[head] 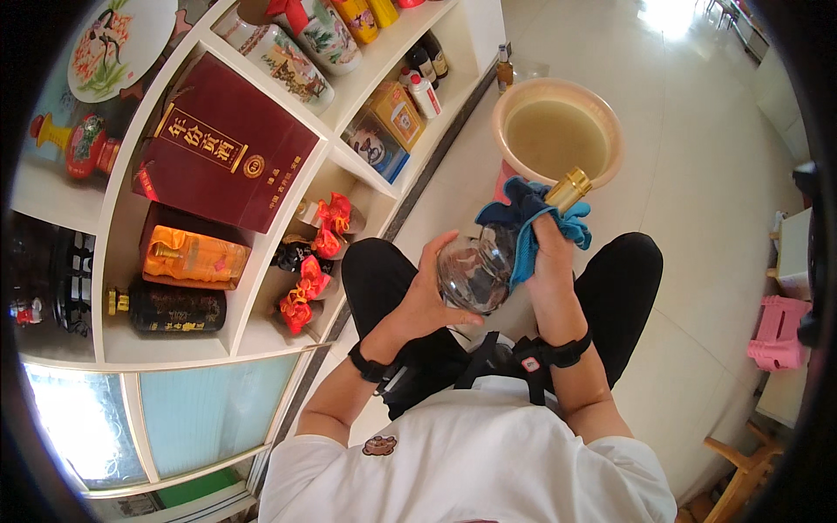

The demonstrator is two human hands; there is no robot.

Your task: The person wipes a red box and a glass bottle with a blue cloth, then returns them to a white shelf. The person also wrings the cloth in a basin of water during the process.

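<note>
A clear, rounded glass bottle (474, 271) with a gold cap (571, 188) is tilted between my two hands, cap pointing away to the upper right. My left hand (428, 297) grips the bottle's round lower body from the side. In my right hand (552, 261) a blue cloth (523, 245) is wrapped against the bottle's shoulder and neck. Just beyond the cap stands a peach-coloured bucket (608, 118) holding cloudy water (556, 140). The bottle's far side is hidden by the cloth and my right fingers.
White shelving (333, 147) on the left holds a maroon gift box (225, 144), porcelain vases (288, 62) and bottles with red cloth covers (333, 222). A small bottle (504, 70) stands on the floor behind the bucket. At right are a pink plastic stool (778, 333) and wooden furniture (742, 471).
</note>
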